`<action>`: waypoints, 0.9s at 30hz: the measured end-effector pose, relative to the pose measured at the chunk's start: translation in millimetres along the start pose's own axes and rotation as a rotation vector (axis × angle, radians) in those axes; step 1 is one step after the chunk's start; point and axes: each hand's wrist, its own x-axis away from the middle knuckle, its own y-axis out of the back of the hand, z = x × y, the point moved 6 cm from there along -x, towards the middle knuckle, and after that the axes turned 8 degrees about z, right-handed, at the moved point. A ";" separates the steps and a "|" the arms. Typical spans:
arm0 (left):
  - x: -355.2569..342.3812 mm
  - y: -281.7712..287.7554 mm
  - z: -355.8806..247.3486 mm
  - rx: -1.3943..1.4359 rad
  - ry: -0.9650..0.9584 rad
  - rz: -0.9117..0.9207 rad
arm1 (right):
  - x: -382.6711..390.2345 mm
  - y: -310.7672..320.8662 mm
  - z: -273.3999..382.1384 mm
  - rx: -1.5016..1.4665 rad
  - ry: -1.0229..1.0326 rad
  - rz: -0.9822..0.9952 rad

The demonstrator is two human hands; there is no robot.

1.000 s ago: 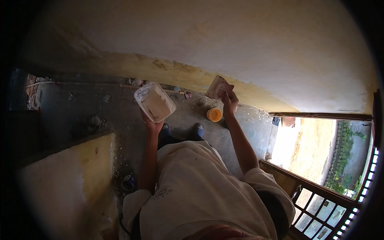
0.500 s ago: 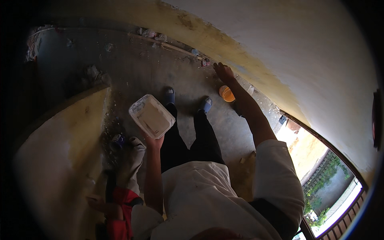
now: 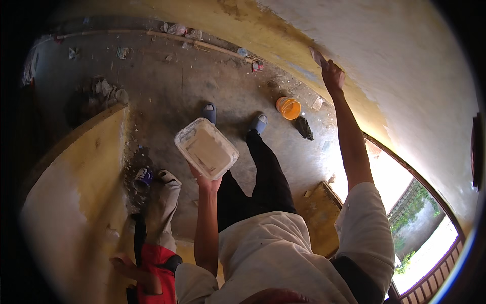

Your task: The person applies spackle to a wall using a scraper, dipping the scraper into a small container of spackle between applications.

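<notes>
My left hand supports a white rectangular plastic tub from below, its fingers mostly hidden underneath. A pale, smooth paste lies in the tub. Up at the right, my right hand grips a putty knife, its blade at the wall. That wall is whitish higher up, with a bare yellowish band along its lower part.
An orange bucket and a dark crumpled bag sit near the wall's foot. Along the wall lies a long pole. At left, a person in red stands by a low wall and a blue can.
My right hand has moved right and up along the wall, and the putty knife now shows in it. The tub in my left hand has shifted right.
</notes>
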 end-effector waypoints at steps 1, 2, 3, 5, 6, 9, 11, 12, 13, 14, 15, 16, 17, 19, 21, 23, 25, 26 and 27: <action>-0.7 -0.3 -1.0 -0.006 0.004 0.002 | 23.2 5.6 -20.9 -0.032 -0.086 -0.021; -1.4 -1.3 -2.4 -0.025 -0.010 0.013 | 48.5 7.0 -46.5 -0.047 -0.197 -0.019; -3.6 -3.0 -1.5 -0.036 -0.007 0.027 | 77.3 2.8 -73.8 -0.001 -0.248 -0.006; -7.6 -1.8 -1.6 -0.036 -0.011 0.067 | 135.2 -9.0 -101.7 -0.196 -0.395 0.036; -10.3 -2.9 -2.4 -0.034 -0.001 0.075 | 159.3 -14.3 -102.7 -0.292 -0.457 0.092; -16.7 -0.6 -2.6 -0.003 0.024 0.024 | 201.3 -37.4 -70.0 -0.171 -0.284 0.260; -14.1 -3.9 -3.8 -0.022 0.014 0.007 | 185.6 -40.1 -19.1 -0.300 -0.068 0.279; -13.4 -4.6 -3.8 -0.036 0.010 -0.008 | 167.7 -39.3 5.0 -0.296 -0.009 0.268; -14.3 -6.3 -3.9 -0.042 0.014 0.000 | 145.7 -38.8 23.7 -0.332 0.051 0.215; -15.1 -6.6 -2.8 -0.043 0.015 0.019 | 119.6 -32.4 44.0 -0.361 0.144 0.138; -14.9 -6.7 -1.1 -0.042 0.014 0.035 | 91.6 -26.3 61.4 -0.365 0.152 0.087; -14.0 -6.7 0.8 -0.040 0.009 0.036 | 62.8 -15.7 77.8 -0.365 0.154 0.022; -14.0 -7.8 4.1 -0.030 0.013 0.030 | 38.4 -5.5 85.0 -0.362 0.152 -0.045; -13.5 -12.3 10.7 -0.018 0.015 0.030 | 1.0 2.3 72.7 -0.353 -0.008 -0.087; -6.5 -19.7 15.5 -0.010 0.027 0.073 | -11.3 5.7 58.1 -0.342 -0.171 -0.123; 1.1 -22.1 21.0 -0.028 0.043 0.082 | -1.7 1.0 33.0 -0.351 -0.334 -0.165; 8.1 -20.6 26.1 -0.047 0.061 0.074 | 25.0 -2.9 7.3 -0.399 -0.531 -0.173; 12.2 -16.3 27.9 -0.052 0.062 0.062 | 39.3 -0.9 2.9 -0.422 -0.631 -0.125; 12.5 -21.7 34.9 -0.059 0.083 0.080 | 57.8 -8.5 -29.3 -0.383 -0.692 -0.113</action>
